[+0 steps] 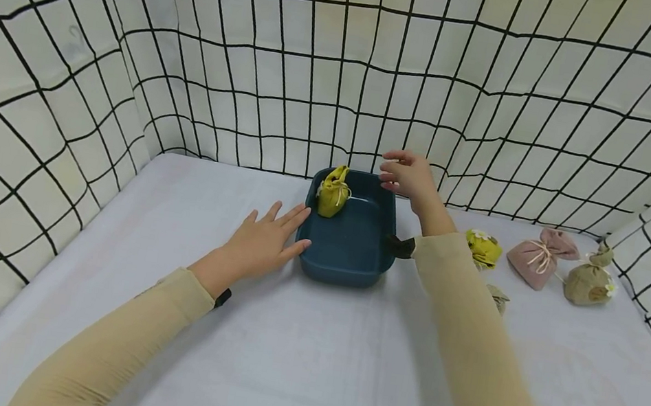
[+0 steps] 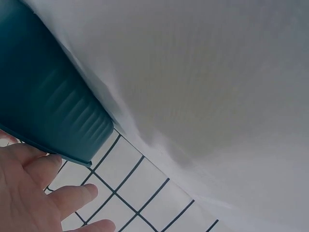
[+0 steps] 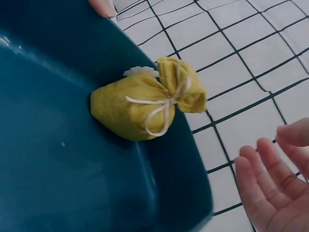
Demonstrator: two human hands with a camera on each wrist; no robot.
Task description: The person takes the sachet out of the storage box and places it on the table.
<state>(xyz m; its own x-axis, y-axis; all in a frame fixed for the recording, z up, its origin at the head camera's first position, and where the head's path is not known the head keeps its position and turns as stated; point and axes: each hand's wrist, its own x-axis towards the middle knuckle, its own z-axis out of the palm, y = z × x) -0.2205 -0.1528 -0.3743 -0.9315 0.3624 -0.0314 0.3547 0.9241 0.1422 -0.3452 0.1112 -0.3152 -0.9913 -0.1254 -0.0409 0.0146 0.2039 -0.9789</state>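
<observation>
Left hand [image 1: 263, 238] spread flat against the blue tub [image 1: 348, 262]; right hand [image 1: 407, 173] open above it; 1 grey pouch [image 1: 497, 298] half-hidden behind the sleeve.

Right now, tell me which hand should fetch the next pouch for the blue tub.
Probably the right hand: it hovers open over the blue tub, and the loose pouches, nearest the yellow pouch, lie on its side. The left hand rests flat against the tub's left wall, steadying it.

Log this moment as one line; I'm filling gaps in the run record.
left hand: open, against blue tub | right hand: open above tub's far rim | yellow pouch: in tub | four pouches on table, right
</observation>
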